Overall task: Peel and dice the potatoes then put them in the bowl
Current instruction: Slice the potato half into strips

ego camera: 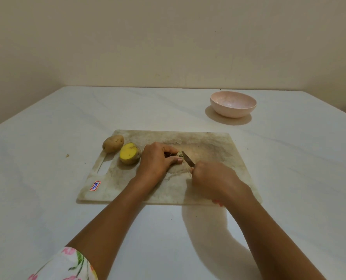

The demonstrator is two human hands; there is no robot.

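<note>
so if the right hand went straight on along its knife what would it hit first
Probably the potato piece pinned under the left hand, where the knife in the right hand points; depth is unclear.

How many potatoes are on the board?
2 in plain sight: a whole brown potato at the stained cutting board's far-left corner, and a cut yellow-faced half beside it. Another piece seems mostly hidden under the left hand.
</note>
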